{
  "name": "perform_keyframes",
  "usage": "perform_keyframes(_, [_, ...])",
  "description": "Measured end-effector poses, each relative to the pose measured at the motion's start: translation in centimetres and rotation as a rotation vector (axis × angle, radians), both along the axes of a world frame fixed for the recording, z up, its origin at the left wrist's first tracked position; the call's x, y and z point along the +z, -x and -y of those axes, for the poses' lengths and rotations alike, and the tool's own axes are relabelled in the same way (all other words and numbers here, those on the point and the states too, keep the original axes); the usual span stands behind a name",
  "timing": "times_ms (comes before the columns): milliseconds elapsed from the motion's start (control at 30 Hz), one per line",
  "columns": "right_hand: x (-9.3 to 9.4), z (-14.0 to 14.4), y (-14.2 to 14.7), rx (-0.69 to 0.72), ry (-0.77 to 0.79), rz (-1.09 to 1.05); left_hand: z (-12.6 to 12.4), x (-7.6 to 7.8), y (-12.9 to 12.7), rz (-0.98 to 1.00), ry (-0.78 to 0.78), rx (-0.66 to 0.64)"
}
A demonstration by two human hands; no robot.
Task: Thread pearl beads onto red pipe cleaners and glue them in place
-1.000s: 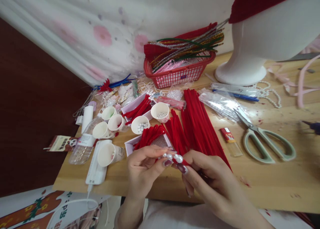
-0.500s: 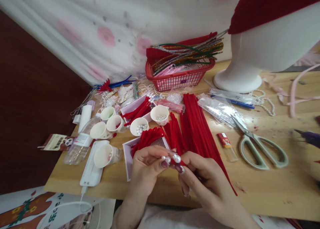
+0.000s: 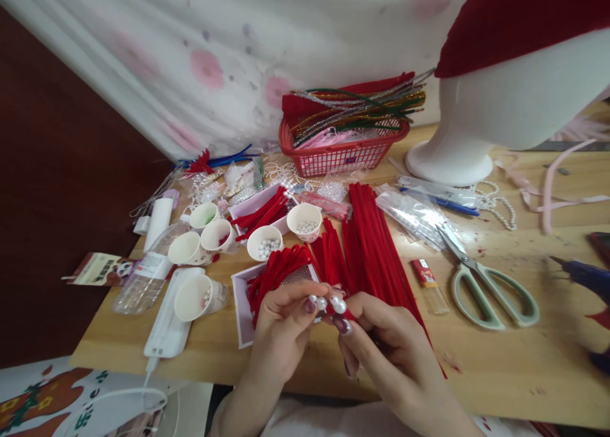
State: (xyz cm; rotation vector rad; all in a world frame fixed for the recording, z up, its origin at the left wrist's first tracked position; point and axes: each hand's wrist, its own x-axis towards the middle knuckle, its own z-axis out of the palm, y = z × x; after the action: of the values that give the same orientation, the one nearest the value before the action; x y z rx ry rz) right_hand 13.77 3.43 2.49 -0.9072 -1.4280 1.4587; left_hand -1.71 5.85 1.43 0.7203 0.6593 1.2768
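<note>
**Pinching pearls onto a red stem**

The left hand (image 3: 281, 322) and right hand (image 3: 381, 342) are meeting at 6 o'clock on the table (image 3: 500, 354), both pinching shut around a small pearl cluster (image 3: 331, 303) on a red pipe cleaner (image 3: 350, 313). Judging by the grip, fingertip pressure is doing the work; bracing the stem close behind the pearls while twisting gently should be keeping them seated. Scissors (image 3: 486, 284) are lying at 3 o'clock.
</note>
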Motion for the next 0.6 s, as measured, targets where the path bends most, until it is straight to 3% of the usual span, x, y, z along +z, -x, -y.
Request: perform_keyframes(600, [0.03, -0.23, 0.05, -0.019, -0.011, -0.019, -0.11, -0.25, -0.21, 0.058, 0.017, -0.077])
